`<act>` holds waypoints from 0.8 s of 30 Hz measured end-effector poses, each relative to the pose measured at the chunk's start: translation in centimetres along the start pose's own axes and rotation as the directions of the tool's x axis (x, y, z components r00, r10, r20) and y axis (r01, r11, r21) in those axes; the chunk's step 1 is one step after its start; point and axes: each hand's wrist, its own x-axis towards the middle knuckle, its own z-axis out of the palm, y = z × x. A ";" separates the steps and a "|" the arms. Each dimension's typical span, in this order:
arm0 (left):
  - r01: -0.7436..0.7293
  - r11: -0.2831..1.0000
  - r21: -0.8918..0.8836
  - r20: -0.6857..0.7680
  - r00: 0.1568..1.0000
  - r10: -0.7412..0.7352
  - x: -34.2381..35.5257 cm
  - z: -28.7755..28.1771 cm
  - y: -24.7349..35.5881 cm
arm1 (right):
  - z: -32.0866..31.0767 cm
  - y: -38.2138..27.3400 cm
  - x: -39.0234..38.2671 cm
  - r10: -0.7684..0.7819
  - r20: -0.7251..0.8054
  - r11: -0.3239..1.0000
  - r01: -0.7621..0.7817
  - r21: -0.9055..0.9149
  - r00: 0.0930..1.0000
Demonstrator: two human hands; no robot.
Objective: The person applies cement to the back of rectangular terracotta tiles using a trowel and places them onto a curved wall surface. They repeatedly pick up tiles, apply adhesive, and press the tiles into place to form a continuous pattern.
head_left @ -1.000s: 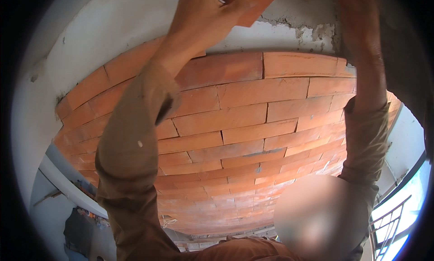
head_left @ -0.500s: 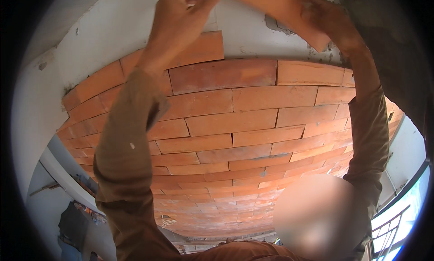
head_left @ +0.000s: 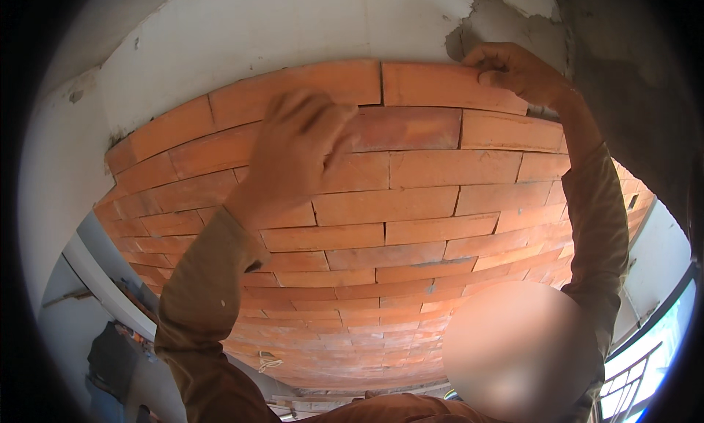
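Observation:
A flat orange brick (head_left: 440, 86) lies in the last course of the brick surface (head_left: 418, 203), its end close to the neighbouring brick (head_left: 315, 82). My right hand (head_left: 521, 75) grips its far edge near the right end, fingers bent over it and thumb on the near face. My left hand (head_left: 297, 148) is in front of the courses, to the left of that brick and apart from it. Its fingers are curled and somewhat blurred; whatever might be inside them is hidden.
A white plastered wall (head_left: 308, 27) borders the last course, with a grey mortar patch (head_left: 506, 27) by my right hand. Rough dark concrete (head_left: 631, 78) is at the right. A metal railing (head_left: 631, 379) stands at lower right, and a coiled cord (head_left: 270, 362) shows at the bottom.
The brick has come down from above into the last course, with my right hand still on it. My left hand has left the brick's other end and moved down.

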 end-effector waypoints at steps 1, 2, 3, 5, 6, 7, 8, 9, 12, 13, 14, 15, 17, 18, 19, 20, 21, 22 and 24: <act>-0.024 1.000 0.009 0.020 1.000 0.024 -0.5 0.0 0.5 | -0.1 -0.3 -0.1 -0.001 -0.012 1.000 0.001 -0.011 1.000; -0.052 0.999 0.011 0.014 0.999 0.052 -0.8 0.1 0.8 | -0.2 -0.7 -0.2 -0.002 -0.024 1.000 0.002 -0.023 1.000; -0.080 0.997 0.013 0.007 0.997 0.080 -1.2 0.3 1.1 | -0.3 -1.0 -0.3 -0.003 -0.036 0.999 0.002 -0.035 0.999; -0.112 0.993 0.019 0.031 0.993 0.112 -2.1 0.7 1.5 | -0.3 -0.6 0.0 0.009 -0.014 1.000 -0.009 -0.008 1.000; -0.119 0.993 0.025 0.057 0.991 0.118 -2.5 0.7 1.8 | -0.3 -0.3 0.1 0.015 -0.004 1.000 -0.015 0.004 1.000; -0.127 0.991 0.031 0.084 0.989 0.124 -2.8 0.7 1.9 | -0.3 0.0 0.2 0.008 0.002 1.000 -0.008 0.018 1.000; -0.128 0.991 0.030 0.096 0.988 0.124 -3.1 0.8 2.0 | -0.2 0.3 0.4 0.001 0.008 1.000 -0.001 0.031 1.000; -0.129 0.991 0.030 0.107 0.986 0.125 -3.3 0.8 2.1 | -0.1 0.5 0.5 -0.007 0.013 0.999 0.006 0.045 1.000; -0.142 0.990 0.022 0.125 0.983 0.138 -3.6 0.9 2.5 | -0.1 0.4 0.7 0.002 -0.003 1.000 -0.002 0.014 1.000; -0.146 0.989 0.015 0.125 0.982 0.143 -3.7 1.1 2.7 | -0.2 0.5 0.7 0.003 0.004 1.000 -0.003 0.016 1.000; -0.156 0.988 0.002 0.120 0.981 0.154 -3.8 1.4 2.8 | -0.4 0.7 0.7 0.004 0.010 1.000 -0.004 0.018 1.000; -0.165 0.986 -0.012 0.115 0.979 0.166 -3.9 1.7 2.9 | -0.6 0.7 0.7 0.005 0.017 1.000 -0.005 0.020 1.000; -0.181 0.983 -0.038 0.127 0.975 0.185 -4.6 2.1 3.4 | -0.3 0.4 0.7 -0.021 0.004 1.000 0.021 0.012 1.000; -0.191 0.980 -0.053 0.132 0.972 0.196 -5.0 2.3 3.8 | -0.2 0.2 0.6 -0.033 -0.002 0.999 0.033 0.006 0.999; -0.200 0.978 -0.068 0.139 0.968 0.207 -5.4 2.5 4.3 | -0.2 0.1 0.5 -0.027 0.001 0.999 0.027 0.023 1.000; -0.213 0.973 -0.089 0.155 0.962 0.224 -6.0 2.7 4.9 | -0.2 0.0 0.4 -0.021 0.004 0.999 0.021 0.039 1.000; -0.225 0.968 -0.111 0.169 0.956 0.241 -6.6 2.9 5.6 | -0.1 0.0 0.3 -0.015 0.008 0.998 0.014 0.054 1.000; -0.237 0.963 -0.129 0.190 0.947 0.259 -7.3 2.8 6.3 | 0.1 0.0 0.3 -0.021 -0.005 0.999 0.021 0.039 1.000; -0.235 0.952 -0.195 0.200 0.941 0.273 -8.6 3.0 7.9 | 0.2 -0.3 0.3 -0.027 -0.030 1.000 0.027 -0.008 0.999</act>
